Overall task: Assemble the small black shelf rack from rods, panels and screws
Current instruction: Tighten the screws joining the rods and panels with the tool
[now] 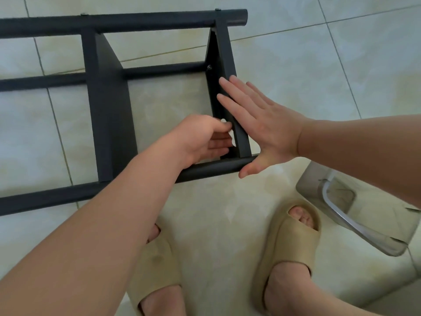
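Head view: the left hand reaches inside the rack, its fingers curled round a small white piece held at the inner face of the right panel, low down beside the near rod. What the piece is I cannot tell. The right hand is spread flat, with straight fingers against the panel's outer side and the thumb at the rod's end.

The rack lies on its side on the tiled floor, its rods running left to right. A left panel is already joined, and a screw sits farther up the right panel.

The step appears to be fastening this panel's near corner to the rod. The next move probably calls for tightening that joint while the flat hand braces the panel square. Beige slippers stand nearest.
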Demonstrator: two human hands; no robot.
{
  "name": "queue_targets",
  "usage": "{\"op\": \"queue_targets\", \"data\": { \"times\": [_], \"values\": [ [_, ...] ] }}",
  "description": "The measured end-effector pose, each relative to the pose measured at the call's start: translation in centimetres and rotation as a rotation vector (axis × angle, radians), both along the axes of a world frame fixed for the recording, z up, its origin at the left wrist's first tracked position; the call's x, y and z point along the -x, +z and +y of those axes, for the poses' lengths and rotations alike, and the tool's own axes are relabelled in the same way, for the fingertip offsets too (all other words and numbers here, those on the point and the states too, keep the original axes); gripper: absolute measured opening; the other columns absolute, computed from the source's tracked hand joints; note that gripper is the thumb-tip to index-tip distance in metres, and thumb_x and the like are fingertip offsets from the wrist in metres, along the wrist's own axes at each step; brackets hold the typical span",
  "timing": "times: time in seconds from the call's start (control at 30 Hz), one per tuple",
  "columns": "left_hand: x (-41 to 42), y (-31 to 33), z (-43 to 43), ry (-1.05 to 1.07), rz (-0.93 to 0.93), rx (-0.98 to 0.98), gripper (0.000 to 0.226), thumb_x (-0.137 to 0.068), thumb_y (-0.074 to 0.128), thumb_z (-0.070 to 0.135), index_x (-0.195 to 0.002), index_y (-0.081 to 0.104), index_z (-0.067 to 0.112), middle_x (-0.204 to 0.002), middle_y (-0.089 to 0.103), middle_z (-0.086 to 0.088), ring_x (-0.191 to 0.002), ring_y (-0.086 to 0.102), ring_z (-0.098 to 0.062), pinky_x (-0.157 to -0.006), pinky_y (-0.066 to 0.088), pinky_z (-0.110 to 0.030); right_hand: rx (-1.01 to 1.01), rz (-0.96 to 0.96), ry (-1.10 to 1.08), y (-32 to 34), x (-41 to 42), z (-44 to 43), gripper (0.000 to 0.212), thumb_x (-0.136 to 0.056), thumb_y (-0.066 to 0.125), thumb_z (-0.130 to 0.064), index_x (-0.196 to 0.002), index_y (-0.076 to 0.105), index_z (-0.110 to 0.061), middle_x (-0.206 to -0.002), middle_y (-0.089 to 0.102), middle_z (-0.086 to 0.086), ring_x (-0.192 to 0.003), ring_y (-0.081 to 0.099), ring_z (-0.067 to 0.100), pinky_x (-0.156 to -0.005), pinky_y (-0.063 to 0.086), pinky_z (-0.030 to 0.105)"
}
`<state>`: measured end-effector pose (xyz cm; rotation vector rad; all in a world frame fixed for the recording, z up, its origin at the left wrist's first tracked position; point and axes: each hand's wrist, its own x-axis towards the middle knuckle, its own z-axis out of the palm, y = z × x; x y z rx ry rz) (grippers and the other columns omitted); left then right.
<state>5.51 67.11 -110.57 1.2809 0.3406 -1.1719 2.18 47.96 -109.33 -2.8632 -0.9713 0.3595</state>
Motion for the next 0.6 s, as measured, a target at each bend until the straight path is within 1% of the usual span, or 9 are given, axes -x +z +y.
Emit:
{"op": "queue_targets", "data": {
  "times": [0.07,0.13,0.23,0.37,0.47,0.6],
  "values": [
    [0.10,-0.36,0.02,0.056,-0.007,-0.020,0.008,-0.095,0.064,0.016,-0.088,0.060,0.016,-0.069,0.067,0.003,-0.062,0.068,-0.011,-0.062,0.056,-0.026,0.007,-0.001,-0.001,0.06,0.03,0.02,0.140,-0.069,0.034,-0.099,-0.158,0.010,0.006,-0.166,0.000,0.027,-0.155,-0.004,0.040,-0.124,0.010,0.059],
    [0.24,-0.67,0.23,0.077,-0.040,-0.035,0.007,-0.092,0.068,0.016,-0.090,0.062,0.016,-0.069,0.068,0.004,-0.064,0.069,-0.010,-0.061,0.056,-0.025,0.011,-0.003,-0.004,0.09,0.05,0.05,0.140,-0.069,0.035,-0.099,-0.158,0.010,0.005,-0.166,0.000,0.027,-0.155,-0.005,0.040,-0.125,0.010,0.059],
    [0.42,-0.92,0.31,0.101,-0.065,-0.033,0.010,-0.090,0.072,0.013,-0.094,0.062,0.014,-0.074,0.070,0.000,-0.066,0.071,-0.012,-0.061,0.057,-0.026,0.009,-0.005,-0.003,0.08,0.06,0.11,0.140,-0.068,0.035,-0.099,-0.158,0.010,0.005,-0.166,0.000,0.027,-0.155,-0.004,0.040,-0.124,0.010,0.059],
    [0.40,-0.94,0.22,0.131,-0.096,-0.027,0.015,-0.091,0.071,0.011,-0.103,0.062,0.009,-0.079,0.072,-0.005,-0.071,0.073,-0.015,-0.063,0.058,-0.026,0.018,-0.009,0.001,0.04,0.04,0.10,0.140,-0.069,0.034,-0.100,-0.158,0.009,0.005,-0.166,-0.001,0.027,-0.155,-0.005,0.040,-0.125,0.009,0.058],
    [0.39,-0.81,0.29,0.159,-0.096,0.009,0.015,-0.091,0.070,0.007,-0.104,0.063,0.007,-0.077,0.074,-0.006,-0.075,0.075,-0.019,-0.065,0.060,-0.029,0.018,-0.015,0.003,0.07,0.02,0.09,0.140,-0.069,0.034,-0.100,-0.158,0.010,0.006,-0.166,0.000,0.027,-0.155,-0.004,0.040,-0.125,0.011,0.058],
    [0.42,-0.60,0.34,0.138,-0.096,0.018,0.014,-0.091,0.069,0.007,-0.104,0.063,0.006,-0.074,0.074,-0.005,-0.072,0.074,-0.018,-0.064,0.060,-0.029,0.025,-0.010,0.002,0.08,0.03,0.11,0.140,-0.069,0.034,-0.100,-0.158,0.010,0.006,-0.166,-0.001,0.027,-0.155,-0.005,0.040,-0.125,0.011,0.058]
  ]
}}
